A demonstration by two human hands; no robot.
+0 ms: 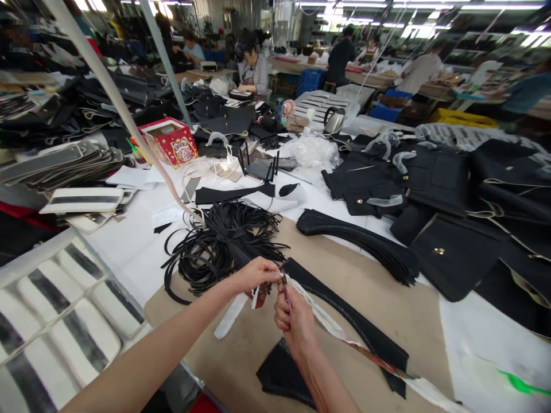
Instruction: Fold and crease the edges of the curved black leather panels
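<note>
My left hand (pixel 259 274) pinches the end of a long narrow white strip (pixel 326 323), with a patterned reddish piece hanging below its fingers. My right hand (pixel 295 315) is closed around small scissors (pixel 284 282), whose blades point up against the strip close to my left fingertips. From there the strip trails down to the right, partly over a curved black piece (pixel 348 312) lying on the brown board (pixel 232 367). Another black piece (pixel 282 373) is partly hidden under my right forearm. Just beyond my left hand lies a tangled heap of thin black straps (pixel 228 241).
A stack of curved black pieces (pixel 357 241) lies behind my hands. Black bag parts (pixel 456 246) pile up at the right. A tray of white-and-black pieces (pixel 81 310) is at the lower left. A slanting pole (pixel 116 109) rises at the left. People work farther back.
</note>
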